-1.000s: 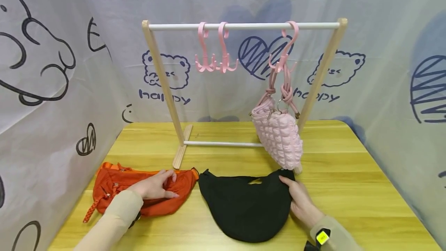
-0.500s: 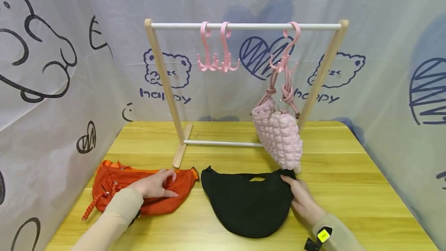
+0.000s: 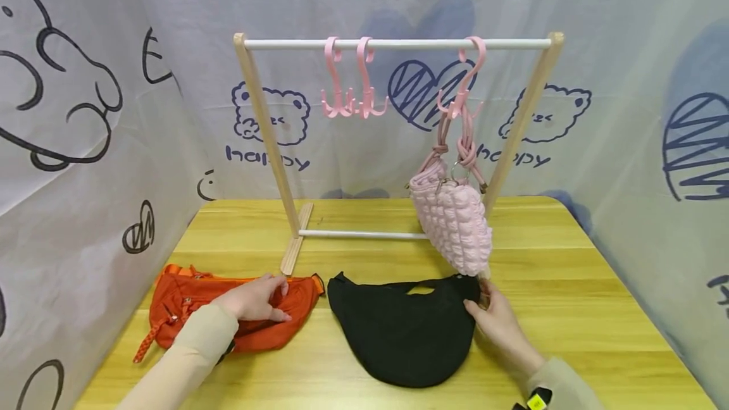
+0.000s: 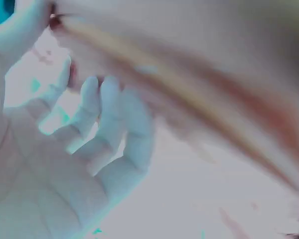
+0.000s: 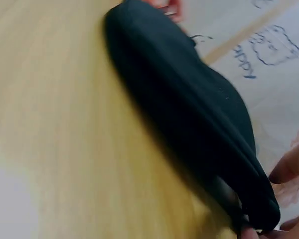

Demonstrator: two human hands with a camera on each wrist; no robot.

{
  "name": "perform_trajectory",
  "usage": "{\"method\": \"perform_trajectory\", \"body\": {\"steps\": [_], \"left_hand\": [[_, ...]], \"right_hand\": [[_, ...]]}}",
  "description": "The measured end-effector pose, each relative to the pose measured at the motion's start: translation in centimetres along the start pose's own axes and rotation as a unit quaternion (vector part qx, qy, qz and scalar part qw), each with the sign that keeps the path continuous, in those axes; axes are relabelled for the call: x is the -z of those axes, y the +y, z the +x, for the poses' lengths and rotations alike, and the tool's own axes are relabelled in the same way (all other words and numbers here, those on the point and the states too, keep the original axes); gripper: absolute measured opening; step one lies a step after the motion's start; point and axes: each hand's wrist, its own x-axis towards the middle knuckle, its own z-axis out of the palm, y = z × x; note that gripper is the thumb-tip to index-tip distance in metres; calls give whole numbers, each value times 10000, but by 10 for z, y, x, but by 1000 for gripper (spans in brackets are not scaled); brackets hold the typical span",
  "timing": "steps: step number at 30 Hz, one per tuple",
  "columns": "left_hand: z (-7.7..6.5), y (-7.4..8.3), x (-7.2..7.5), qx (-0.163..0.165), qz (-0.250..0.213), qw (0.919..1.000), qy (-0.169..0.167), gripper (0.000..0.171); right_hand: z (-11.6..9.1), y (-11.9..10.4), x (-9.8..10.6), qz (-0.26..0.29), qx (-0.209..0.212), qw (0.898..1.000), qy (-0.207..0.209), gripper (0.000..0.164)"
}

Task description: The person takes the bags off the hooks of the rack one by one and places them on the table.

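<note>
Black bag (image 3: 401,337), on the table (image 3: 569,283), right corner pinched in the right hand (image 3: 504,326). Red bag (image 3: 267,332), left of it, under the left hand (image 3: 253,299), fingers loosely bent. Pink bag (image 3: 452,223), hung on its hook (image 3: 466,81). We judge one bag done, two not yet hung, two bare hooks (image 3: 335,87) waiting.

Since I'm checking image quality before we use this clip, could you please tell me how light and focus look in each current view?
Head view: fairly even light, the black bag reasonably sharp but with little shading detail; left wrist view: washed out, a bluish cast on the left hand, background blurred; right wrist view: soft focus, pale glare on the table at lower left.
</note>
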Motion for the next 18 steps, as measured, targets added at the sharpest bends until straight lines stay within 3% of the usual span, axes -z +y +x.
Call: {"method": "perform_trajectory", "body": {"steps": [3,6,9,12,18], "left_hand": [[3,16,2,-318,290,9983,394,38],[9,34,-3,-941,542,9905,846,28],[16,52,-13,-1550,751,9791,1079,22],[22,69,-24,-1929,989,9694,1156,23],[36,89,-42,-2254,1449,9594,883,24]], "right_hand": [[-8,4,-2,-1205,984,9871,368,64],[-15,7,-8,-2027,1967,9552,880,52],[-20,7,-16,-2379,2715,9262,1087,37],[-23,2,-23,-2508,3221,9090,837,31],[-30,-19,-40,-2694,3630,8916,-256,42]]}}
